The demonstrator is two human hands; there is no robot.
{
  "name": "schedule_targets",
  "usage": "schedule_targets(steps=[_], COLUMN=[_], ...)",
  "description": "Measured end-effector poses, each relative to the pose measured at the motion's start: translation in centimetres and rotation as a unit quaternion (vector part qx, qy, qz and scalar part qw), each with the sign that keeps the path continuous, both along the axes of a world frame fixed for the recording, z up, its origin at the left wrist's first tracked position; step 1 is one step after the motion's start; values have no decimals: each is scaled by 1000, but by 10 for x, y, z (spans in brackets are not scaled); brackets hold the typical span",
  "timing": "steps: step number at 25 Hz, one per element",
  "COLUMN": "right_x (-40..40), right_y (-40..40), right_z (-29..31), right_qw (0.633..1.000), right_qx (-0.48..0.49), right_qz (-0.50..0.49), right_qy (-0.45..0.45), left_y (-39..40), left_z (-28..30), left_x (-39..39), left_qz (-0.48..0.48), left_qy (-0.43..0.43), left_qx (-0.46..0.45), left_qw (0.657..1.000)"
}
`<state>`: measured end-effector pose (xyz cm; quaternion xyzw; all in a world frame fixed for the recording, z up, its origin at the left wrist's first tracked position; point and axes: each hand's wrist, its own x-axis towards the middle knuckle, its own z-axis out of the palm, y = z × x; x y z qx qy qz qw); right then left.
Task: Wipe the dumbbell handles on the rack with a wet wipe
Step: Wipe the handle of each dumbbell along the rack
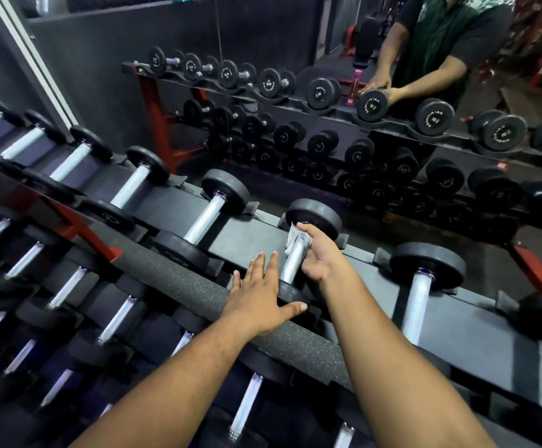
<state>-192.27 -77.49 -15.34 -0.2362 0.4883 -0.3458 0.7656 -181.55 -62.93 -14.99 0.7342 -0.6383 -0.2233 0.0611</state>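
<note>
A dumbbell with black round heads and a silver handle (293,261) lies on the top shelf of the rack (250,236). My right hand (319,255) grips the far end of that handle with a white wet wipe (295,236) wrapped under the fingers, close to the far head (314,216). With its fingers straight, my left hand (261,299) rests flat on the near head of the same dumbbell and on the rack's padded front bar (172,279).
More dumbbells line the top shelf on both sides, such as one to the left (206,215) and one to the right (419,292). Lower shelves hold several more. A mirror (327,92) behind reflects the rack and a person.
</note>
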Motion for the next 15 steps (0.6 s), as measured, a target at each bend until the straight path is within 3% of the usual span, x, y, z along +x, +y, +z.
schedule_targets(steps=[4,8,12,15], right_x=[-14,-8,-21,-13], right_y=[13,27,49,51], right_z=[-15,-13,-21,-21], right_qw=[998,997,976,971], right_qx=[-53,-13,-88,-131], right_qz=[9,73,143,75], right_qy=[25,24,137,187], left_y=[0,0,-1,1], left_z=[-2,0,-1,-1], left_x=[2,0,0,-1], left_qz=[0,1,6,8], left_qy=[6,7,16,13], left_qx=[-4,-1,-4,-1], left_qw=[1000,1000,1000,1000])
